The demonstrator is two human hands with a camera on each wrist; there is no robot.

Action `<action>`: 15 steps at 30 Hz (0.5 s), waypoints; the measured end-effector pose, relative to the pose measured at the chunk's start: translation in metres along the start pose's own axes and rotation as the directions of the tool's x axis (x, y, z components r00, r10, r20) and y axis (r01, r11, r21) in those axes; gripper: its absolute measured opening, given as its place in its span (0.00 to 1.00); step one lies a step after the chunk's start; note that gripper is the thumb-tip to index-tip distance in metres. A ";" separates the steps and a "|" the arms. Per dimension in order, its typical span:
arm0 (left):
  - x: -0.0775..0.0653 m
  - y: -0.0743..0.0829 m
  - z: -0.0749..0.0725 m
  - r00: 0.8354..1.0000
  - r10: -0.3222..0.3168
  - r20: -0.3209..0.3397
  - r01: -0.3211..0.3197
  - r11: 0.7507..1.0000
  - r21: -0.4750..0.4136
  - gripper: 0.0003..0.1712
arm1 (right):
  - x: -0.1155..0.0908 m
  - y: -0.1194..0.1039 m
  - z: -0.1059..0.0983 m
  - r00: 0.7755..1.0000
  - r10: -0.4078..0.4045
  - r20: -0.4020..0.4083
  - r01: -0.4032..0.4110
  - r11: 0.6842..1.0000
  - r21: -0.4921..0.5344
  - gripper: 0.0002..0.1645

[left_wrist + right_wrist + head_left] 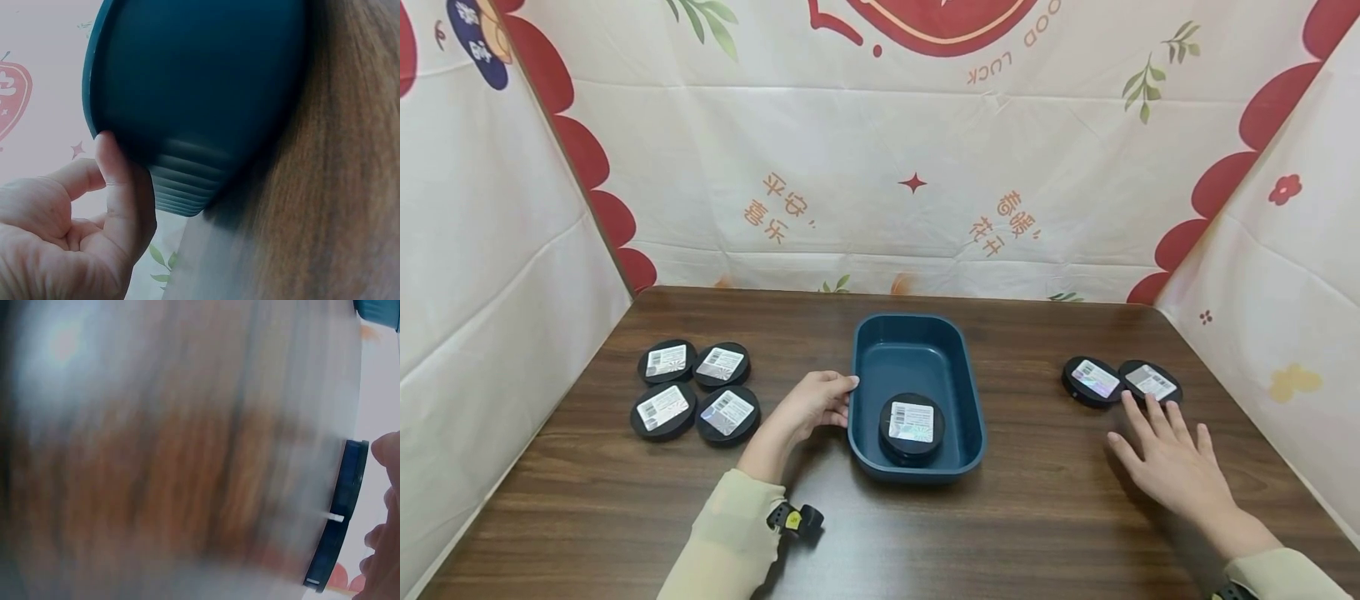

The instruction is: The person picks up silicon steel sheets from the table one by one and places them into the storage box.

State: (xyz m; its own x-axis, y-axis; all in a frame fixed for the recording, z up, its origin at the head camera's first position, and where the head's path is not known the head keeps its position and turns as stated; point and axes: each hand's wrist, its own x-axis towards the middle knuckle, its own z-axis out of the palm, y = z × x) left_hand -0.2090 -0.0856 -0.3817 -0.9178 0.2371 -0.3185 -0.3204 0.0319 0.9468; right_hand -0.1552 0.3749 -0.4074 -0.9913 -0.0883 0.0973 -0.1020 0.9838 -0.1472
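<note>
My left hand (814, 404) grips the left rim of a dark blue rectangular tray (902, 331), thumb on top and fingers below. The left wrist view shows the thumb on the tray's (200, 75) edge. Inside the tray, near its front end, lies a round black flat container (912, 423) with a white label; another may sit under it, I cannot tell. My right hand (1180, 467) is spread palm down just in front of two similar black containers at the right, one (1092, 382) beside the other (1151, 381). Its fingertips reach the nearer edge of the right one; contact is unclear.
Several more labelled black round containers (695, 390) lie grouped on the left of the brown wooden table (1022, 533). A white printed cloth (865, 133) hangs behind the table and along both sides.
</note>
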 end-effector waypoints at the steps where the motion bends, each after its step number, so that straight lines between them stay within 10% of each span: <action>1: 0.003 -0.003 -0.001 1.000 -0.003 -0.004 0.003 1.000 -0.001 0.11 | 0.000 0.002 0.000 1.000 0.005 -0.001 -0.005 1.000 0.001 0.41; 15: 0.009 -0.009 -0.002 1.000 0.009 -0.028 -0.009 1.000 -0.007 0.10 | 0.002 0.030 -0.004 0.995 0.083 0.046 -0.084 0.996 0.024 0.45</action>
State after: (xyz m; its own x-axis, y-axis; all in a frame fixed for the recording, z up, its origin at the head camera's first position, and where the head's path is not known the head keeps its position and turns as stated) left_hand -0.2149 -0.0862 -0.3932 -0.9267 0.2100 -0.3116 -0.3141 0.0225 0.9491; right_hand -0.1601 0.4045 -0.4080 -0.9991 -0.0131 0.0394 -0.0199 0.9838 -0.1782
